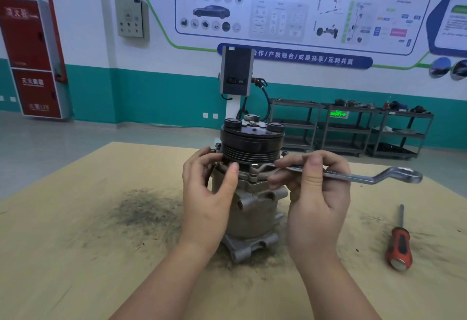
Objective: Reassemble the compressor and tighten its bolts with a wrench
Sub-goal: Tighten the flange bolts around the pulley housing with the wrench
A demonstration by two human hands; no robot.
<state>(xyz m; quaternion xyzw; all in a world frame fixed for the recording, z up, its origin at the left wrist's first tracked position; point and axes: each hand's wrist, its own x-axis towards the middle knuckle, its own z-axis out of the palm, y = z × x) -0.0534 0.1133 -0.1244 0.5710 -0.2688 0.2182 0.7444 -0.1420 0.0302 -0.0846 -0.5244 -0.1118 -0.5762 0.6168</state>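
Note:
The compressor [255, 208] stands upright in the middle of the wooden table [75, 218], grey aluminium body below, black grooved pulley [252, 142] on top. My left hand [209, 193] grips the compressor's left side just under the pulley, thumb on the flange. My right hand [316, 193] holds a silver offset ring wrench [353, 177] by the shaft. The wrench's left ring end sits on a bolt [254, 168] on the front flange; its other end points right, past my hand.
An orange-and-black screwdriver [400, 246] lies on the table to the right. Dark grit is scattered on the table around the compressor's base. Beyond the table stand a charging post [236, 72] and metal shelf carts [353, 127] by the wall.

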